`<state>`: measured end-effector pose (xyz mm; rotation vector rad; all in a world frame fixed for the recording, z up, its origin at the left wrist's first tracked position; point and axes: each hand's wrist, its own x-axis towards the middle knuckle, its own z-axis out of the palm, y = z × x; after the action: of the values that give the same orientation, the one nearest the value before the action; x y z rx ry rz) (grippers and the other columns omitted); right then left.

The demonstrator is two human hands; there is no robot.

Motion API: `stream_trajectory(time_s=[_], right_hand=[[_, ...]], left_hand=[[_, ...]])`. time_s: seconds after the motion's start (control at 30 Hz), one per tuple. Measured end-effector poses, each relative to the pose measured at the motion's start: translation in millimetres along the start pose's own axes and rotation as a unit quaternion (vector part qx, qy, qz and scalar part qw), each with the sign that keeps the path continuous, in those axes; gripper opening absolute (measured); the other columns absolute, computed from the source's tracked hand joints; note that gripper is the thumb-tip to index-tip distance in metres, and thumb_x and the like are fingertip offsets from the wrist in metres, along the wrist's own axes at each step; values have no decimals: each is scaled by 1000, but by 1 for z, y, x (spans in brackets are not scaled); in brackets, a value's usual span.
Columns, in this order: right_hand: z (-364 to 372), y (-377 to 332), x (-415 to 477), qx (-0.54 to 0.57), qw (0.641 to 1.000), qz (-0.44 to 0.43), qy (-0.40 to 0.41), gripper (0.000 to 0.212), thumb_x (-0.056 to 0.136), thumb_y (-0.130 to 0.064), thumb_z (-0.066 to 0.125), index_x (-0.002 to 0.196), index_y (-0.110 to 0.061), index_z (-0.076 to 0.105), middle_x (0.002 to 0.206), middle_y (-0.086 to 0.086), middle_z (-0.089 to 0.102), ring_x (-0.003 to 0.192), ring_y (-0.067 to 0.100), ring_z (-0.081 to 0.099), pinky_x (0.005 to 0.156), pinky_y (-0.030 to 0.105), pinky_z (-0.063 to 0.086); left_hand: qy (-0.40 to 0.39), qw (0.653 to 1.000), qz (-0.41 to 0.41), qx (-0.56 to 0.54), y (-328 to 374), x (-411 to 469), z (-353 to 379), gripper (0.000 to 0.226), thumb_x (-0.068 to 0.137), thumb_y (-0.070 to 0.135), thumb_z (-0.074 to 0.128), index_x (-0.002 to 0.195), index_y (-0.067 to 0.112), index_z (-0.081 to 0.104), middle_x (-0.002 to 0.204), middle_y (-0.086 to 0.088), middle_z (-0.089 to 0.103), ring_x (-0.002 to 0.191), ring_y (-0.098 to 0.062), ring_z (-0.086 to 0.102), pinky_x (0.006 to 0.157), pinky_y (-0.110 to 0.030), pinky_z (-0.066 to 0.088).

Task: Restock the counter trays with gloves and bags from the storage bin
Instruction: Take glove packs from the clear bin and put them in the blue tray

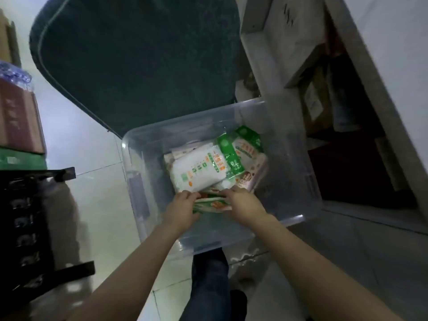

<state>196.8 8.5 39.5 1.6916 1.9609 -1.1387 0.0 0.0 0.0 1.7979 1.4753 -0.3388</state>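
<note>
A clear plastic storage bin (136,172) stands on the floor with its dark lid (139,54) swung up behind it. Inside lie several flat packs: a white pack with green and orange print (196,170) on top, and a green-topped pack (243,147) to its right. Both my hands reach into the bin. My left hand (181,209) and my right hand (243,205) grip the two ends of a small stack of orange-and-green packs (212,203) at the near side of the pile.
A grey cabinet (347,112) with open shelves of boxes stands to the right of the bin. At the left are a black crate (25,228) and stacked cartons (18,126). My leg in dark trousers (210,286) is below the bin. The floor is pale tile.
</note>
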Motion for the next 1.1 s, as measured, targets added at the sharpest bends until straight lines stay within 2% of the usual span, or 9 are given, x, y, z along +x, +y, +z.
stream_trajectory(time_s=[0.13,0.27,0.33,0.43,0.57,0.7,0.8,0.93,1.1], right_hand=[[13,5,15,11,999,37,-3,28,89,-14,52,116,-20,59,115,10,62,100,33,60,78,38,48],[1,14,23,77,995,46,45,17,88,-15,53,102,-16,64,102,10,66,92,34,61,73,37,48],[-10,16,29,131,987,54,74,14,86,-13,56,96,-12,65,95,12,68,89,34,62,70,37,49],[-34,21,48,217,966,76,113,21,86,-11,59,104,-13,69,98,11,72,91,30,64,76,33,50],[-55,26,89,285,939,110,158,10,86,-19,67,94,-14,66,85,1,69,81,19,60,62,21,38],[-56,37,126,274,934,145,178,29,85,-21,68,111,-10,65,106,10,70,97,25,64,78,25,44],[-47,46,137,266,938,171,140,48,83,-22,71,126,-15,54,115,12,67,106,30,62,89,34,47],[-28,52,139,233,951,195,54,73,80,-26,72,142,-18,34,130,15,58,115,33,57,93,35,44],[-17,52,136,223,952,206,40,76,80,-28,73,143,-15,33,134,13,56,121,31,53,97,35,43]], left_hand=[[-1,999,-8,34,-7,12,7,34,86,28,64,117,17,55,119,-8,59,110,-26,52,89,-37,45],[42,999,4,-9,-9,20,-9,14,90,21,57,101,12,57,103,-10,69,90,-29,62,76,-38,49],[75,997,18,-20,-8,25,-23,13,91,21,57,97,10,55,96,-11,67,84,-31,61,74,-42,49],[148,988,40,-29,-7,39,-49,15,91,22,58,92,9,53,88,-11,63,76,-31,59,65,-42,48],[194,980,27,-34,-10,75,-78,18,93,27,56,101,12,55,99,-12,64,86,-31,61,71,-40,48],[92,994,-3,-52,-19,112,-84,38,91,36,57,121,14,51,123,-14,60,111,-31,56,87,-41,47],[23,1000,-2,6,-28,125,-75,64,83,40,66,137,16,42,132,-15,49,121,-32,45,99,-41,42],[43,998,2,49,-34,127,-57,74,80,40,68,142,19,35,130,-11,44,120,-31,43,99,-43,41],[39,999,-26,17,-31,130,-48,81,73,35,74,142,22,33,125,-11,46,118,-30,44,99,-42,40]])
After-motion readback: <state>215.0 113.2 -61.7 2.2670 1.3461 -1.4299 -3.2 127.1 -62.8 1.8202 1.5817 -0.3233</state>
